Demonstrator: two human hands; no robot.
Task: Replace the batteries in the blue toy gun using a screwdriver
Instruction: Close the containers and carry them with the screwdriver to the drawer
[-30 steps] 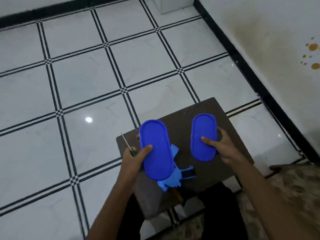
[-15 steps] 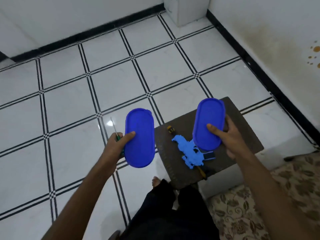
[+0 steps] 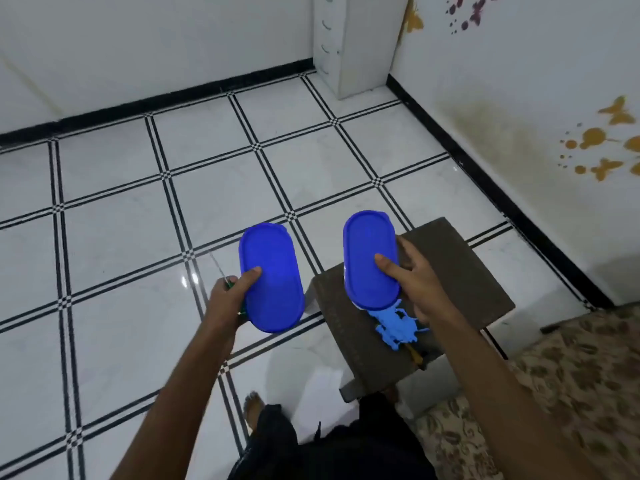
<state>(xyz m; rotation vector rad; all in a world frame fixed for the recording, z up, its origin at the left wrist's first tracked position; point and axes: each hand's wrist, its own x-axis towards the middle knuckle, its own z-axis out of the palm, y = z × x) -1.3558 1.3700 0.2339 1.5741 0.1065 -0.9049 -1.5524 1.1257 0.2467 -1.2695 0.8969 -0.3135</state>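
Two oval lids, one left of the bench and one over it, are solid deep blue. The toy gun on the bench is light blue. The bench top is dark brown. The floor is glossy white tile with black double grid lines. The rug right of the bench is beige with a brown floral pattern. The wall bears orange butterfly decals.
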